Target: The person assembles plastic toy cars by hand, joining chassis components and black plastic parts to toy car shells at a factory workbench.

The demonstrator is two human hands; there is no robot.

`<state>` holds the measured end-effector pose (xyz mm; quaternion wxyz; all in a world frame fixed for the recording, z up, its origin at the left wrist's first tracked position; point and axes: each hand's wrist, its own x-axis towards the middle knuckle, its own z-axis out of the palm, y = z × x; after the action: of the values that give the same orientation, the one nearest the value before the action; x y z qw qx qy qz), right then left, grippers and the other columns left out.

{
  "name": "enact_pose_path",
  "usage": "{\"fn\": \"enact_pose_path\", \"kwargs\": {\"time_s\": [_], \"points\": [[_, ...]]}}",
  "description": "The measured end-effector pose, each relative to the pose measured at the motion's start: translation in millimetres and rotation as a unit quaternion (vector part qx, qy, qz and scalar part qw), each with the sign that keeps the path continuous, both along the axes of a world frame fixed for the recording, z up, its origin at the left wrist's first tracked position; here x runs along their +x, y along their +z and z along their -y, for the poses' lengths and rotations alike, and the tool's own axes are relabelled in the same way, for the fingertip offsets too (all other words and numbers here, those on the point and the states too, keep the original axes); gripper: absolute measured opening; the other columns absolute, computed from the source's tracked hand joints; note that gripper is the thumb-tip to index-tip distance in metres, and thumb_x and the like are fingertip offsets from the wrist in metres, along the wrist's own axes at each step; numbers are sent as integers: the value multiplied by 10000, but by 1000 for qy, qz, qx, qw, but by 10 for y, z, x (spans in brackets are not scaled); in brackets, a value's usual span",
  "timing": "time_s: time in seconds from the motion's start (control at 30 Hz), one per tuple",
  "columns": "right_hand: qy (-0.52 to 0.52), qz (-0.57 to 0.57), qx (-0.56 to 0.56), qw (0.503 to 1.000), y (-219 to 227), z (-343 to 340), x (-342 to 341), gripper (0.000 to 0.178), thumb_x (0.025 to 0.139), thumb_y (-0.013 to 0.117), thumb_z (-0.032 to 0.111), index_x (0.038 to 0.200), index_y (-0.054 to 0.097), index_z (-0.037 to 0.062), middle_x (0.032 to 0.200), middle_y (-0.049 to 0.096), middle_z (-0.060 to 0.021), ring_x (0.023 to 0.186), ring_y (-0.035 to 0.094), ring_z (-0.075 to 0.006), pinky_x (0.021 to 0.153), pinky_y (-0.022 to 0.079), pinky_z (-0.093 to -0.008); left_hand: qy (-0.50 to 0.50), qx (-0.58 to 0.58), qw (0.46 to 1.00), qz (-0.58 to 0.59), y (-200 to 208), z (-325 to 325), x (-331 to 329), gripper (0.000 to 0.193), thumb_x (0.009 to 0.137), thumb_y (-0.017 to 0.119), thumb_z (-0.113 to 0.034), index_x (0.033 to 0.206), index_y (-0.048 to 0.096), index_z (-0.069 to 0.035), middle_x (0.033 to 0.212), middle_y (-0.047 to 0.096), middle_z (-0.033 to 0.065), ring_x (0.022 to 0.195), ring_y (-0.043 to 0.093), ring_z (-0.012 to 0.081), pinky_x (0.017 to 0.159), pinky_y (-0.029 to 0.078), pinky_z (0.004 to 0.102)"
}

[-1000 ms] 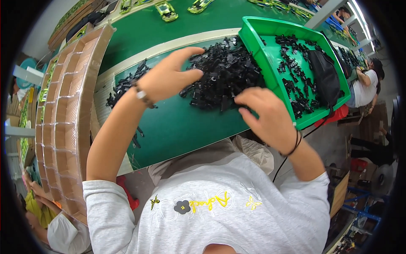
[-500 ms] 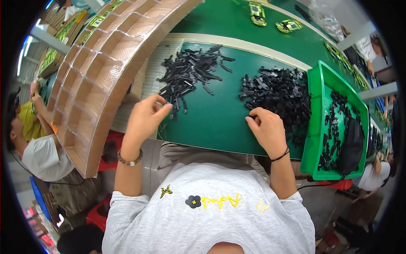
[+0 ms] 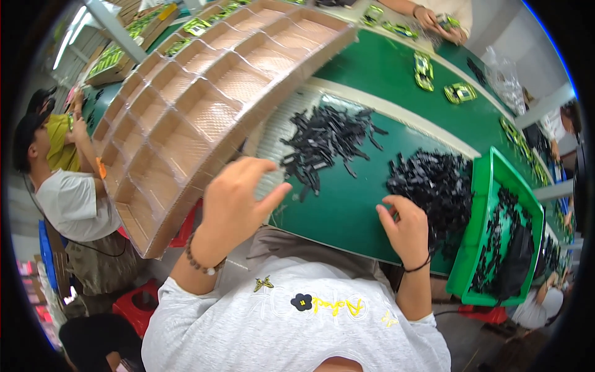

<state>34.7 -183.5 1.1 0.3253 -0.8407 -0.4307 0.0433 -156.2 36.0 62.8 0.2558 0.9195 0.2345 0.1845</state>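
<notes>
My left hand [image 3: 238, 201] is lifted near the cardboard box's edge, thumb and fingers spread apart, and nothing shows between them. Just beyond its fingertips lies a loose pile of long, thin black plastic parts [image 3: 328, 141] on the green tabletop [image 3: 334, 217]. My right hand [image 3: 406, 229] hovers at the near left edge of a denser heap of small black plastic parts [image 3: 434, 183]. Its thumb and forefinger are bent with a gap between them, and I see nothing held there; the other fingers are partly hidden.
A divided cardboard box [image 3: 186, 111] lined with clear plastic slants along the left. On the right stands a green bin [image 3: 465, 273] with black parts and a black bag. Green toy cars [image 3: 424, 71] sit on the far belt. Across it, a co-worker's hands [image 3: 443, 25] hold one.
The view has swung, so the tabletop sits lower and more of the cardboard box shows. My left hand has risen and looks larger. My right hand stays beside the dense heap.
</notes>
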Motion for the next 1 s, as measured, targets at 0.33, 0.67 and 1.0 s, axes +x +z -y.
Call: {"fn": "enact_pose_path", "kwargs": {"time_s": [0.33, 0.67, 1.0], "points": [[183, 17, 106, 977, 13, -521, -211, 109, 737, 701, 68, 825, 642, 40, 712, 615, -73, 591, 570, -223, 536, 451, -317, 218, 176, 955, -98, 15, -96, -847, 262, 777, 686, -275, 952, 632, -87, 739, 615, 119, 734, 599, 299, 628, 475, 386], [172, 4, 144, 975, -51, -477, -203, 100, 720, 702, 30, 797, 638, 35, 729, 633, -73, 604, 580, -222, 551, 458, -320, 153, 39, 979, -128, 764, -796, -721, 274, 847, 599, -278, 860, 636, -7, 762, 645, 140, 702, 619, 254, 629, 471, 347], [90, -201, 210, 952, 185, 91, -170, 91, 759, 683, -6, 848, 666, -14, 760, 656, -87, 636, 602, -127, 574, 468, -232, 108, 218, 909, -339, 16, -4339, -631, 366, 684, 629, -53, 1040, 605, -132, 1305, 497, 154, 1165, 491, 383, 967, 436, 391]]}}
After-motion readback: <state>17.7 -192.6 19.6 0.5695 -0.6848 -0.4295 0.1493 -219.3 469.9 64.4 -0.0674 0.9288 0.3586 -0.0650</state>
